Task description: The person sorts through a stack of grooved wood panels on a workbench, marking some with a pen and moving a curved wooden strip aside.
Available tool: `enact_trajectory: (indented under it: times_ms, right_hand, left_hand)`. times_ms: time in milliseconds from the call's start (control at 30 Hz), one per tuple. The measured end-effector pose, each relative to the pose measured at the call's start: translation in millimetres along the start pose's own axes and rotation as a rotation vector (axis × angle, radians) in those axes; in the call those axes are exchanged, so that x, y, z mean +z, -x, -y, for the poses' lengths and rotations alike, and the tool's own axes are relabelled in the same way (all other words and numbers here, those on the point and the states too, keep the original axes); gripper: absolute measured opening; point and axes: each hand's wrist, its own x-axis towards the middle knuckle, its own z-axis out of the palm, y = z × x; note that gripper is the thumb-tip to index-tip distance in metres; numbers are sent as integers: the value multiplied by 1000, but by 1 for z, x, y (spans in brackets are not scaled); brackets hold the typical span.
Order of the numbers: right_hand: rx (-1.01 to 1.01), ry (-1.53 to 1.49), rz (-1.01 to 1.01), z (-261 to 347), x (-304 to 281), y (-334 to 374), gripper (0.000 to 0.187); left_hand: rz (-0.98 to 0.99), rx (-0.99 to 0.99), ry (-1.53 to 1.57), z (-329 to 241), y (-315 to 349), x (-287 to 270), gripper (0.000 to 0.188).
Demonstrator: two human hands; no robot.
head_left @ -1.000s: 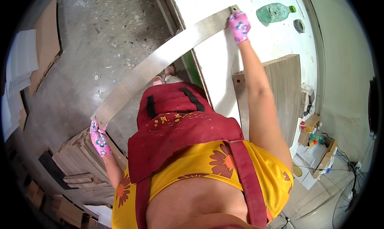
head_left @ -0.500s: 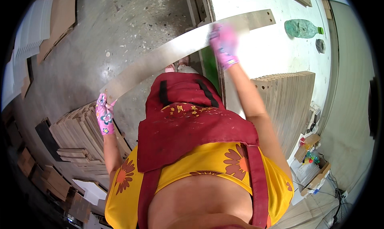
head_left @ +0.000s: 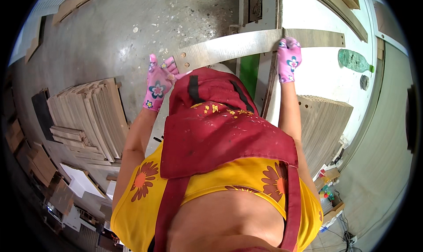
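A long, thin wooden slat (head_left: 238, 46) with holes at both ends lies crosswise in front of me. Its right part is over the white tabletop, and its left part juts out past the table edge. My right hand (head_left: 289, 60), in a pink flowered glove, is closed at the slat's near edge, fingers curled against it. A narrow dark strip shows across the slat just above those fingers; I cannot make out what it is. At the slat's left end is my left hand (head_left: 159, 82), similarly gloved, fingers spread and touching the end near the holes.
A stack of slats (head_left: 324, 120) stands on the white table (head_left: 317, 82) at right. Beyond it lie a green plastic bottle (head_left: 354, 61) and a tape roll (head_left: 364, 82). Long boards (head_left: 339, 12) lie at the far side. More stacked boards (head_left: 90, 117) are at left.
The slat has shifted right and turned more level. My left hand has moved up and right to its end. My right hand, blurred before, has moved right and is now sharp at the near edge.
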Motion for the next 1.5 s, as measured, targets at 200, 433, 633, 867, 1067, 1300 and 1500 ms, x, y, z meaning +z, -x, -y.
enact_trajectory:
  times_ms: [200,433,633,867,1067,1300,1500]
  right_hand:
    - [-502,128,476,90,67,101,10]
    - [-597,-219,453,90,65,122,8]
    - [-549,-62,525,67,43,97,11]
    - [-429,226,347,3,16,50,9]
    - [23,-174,182,-112,4,-31,16]
    - [-770,97,578,54,46,105,16]
    - [-173,296,63,-73,-1,-38,16]
  left_hand:
    - [564,-187,267,-1,-25,-50,94]
    - [-146,-61,292,-1,-8,11,89]
    - [99,-139,-59,1,-57,-49,31]
    - [135,4,-202,7,-13,-45,4]
    - [-134,18,-222,17,1,-26,4]
    - [-19,-164,-155,10,7,-35,18]
    - [222,26,-85,26,6,-32,24]
